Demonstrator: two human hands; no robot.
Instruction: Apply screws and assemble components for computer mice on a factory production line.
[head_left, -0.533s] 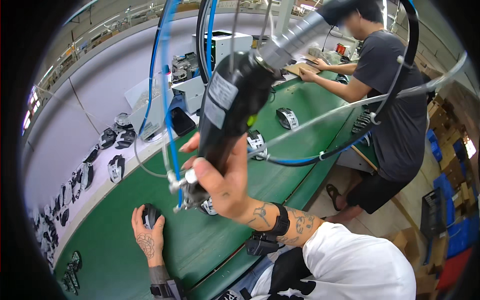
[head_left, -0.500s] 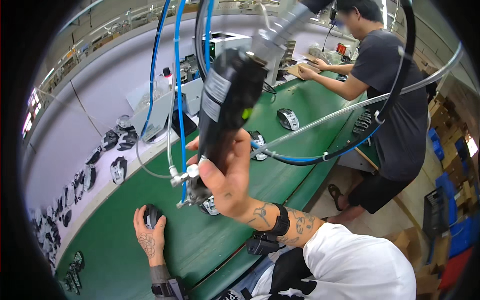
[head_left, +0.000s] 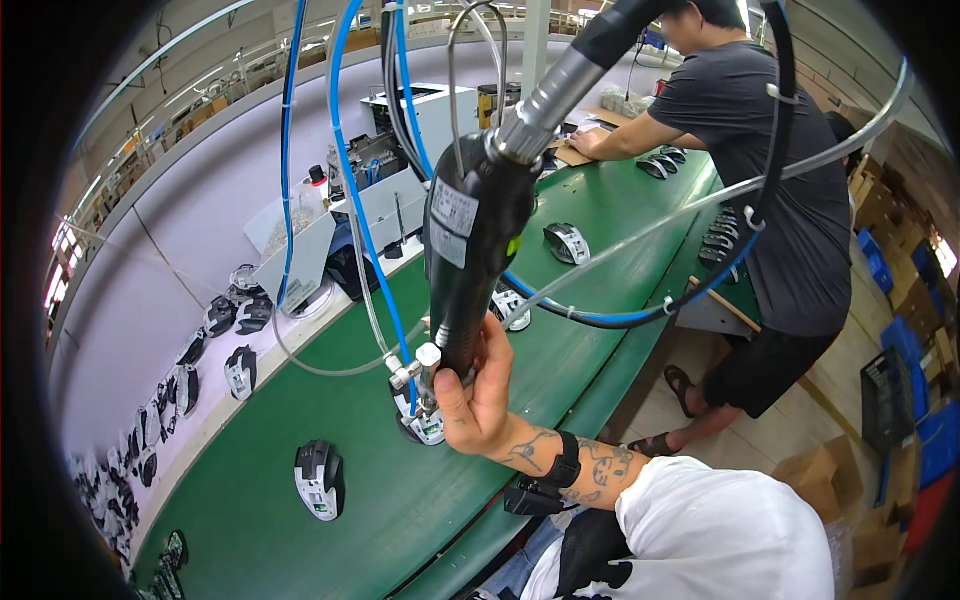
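Note:
My right hand (head_left: 478, 392) is wrapped round the lower end of a black powered screwdriver (head_left: 465, 250) with a pale label. The tool hangs nearly upright from a cable with a metal collar (head_left: 525, 130). Clear and blue hoses join metal fittings (head_left: 408, 372) by its tip. Below the tip, partly hidden by the fittings and my hand, is a black-and-white computer mouse shell (head_left: 428, 428) on the green conveyor belt (head_left: 400, 520). To its left lies another mouse shell (head_left: 318, 480), untouched. My left hand is out of view.
Further mouse shells (head_left: 568, 243) sit up the belt. Several dark shells (head_left: 185, 385) line the ledge at left. Dark parts (head_left: 170, 570) lie at the lower left. A co-worker (head_left: 750, 180) leans over the far end by some cardboard. Boxes (head_left: 820, 470) stand on the floor at right.
My left hand has left the mouse shell at the left and gone out of view. The screwdriver and my right hand have moved slightly right and down. The co-worker's arms have shifted.

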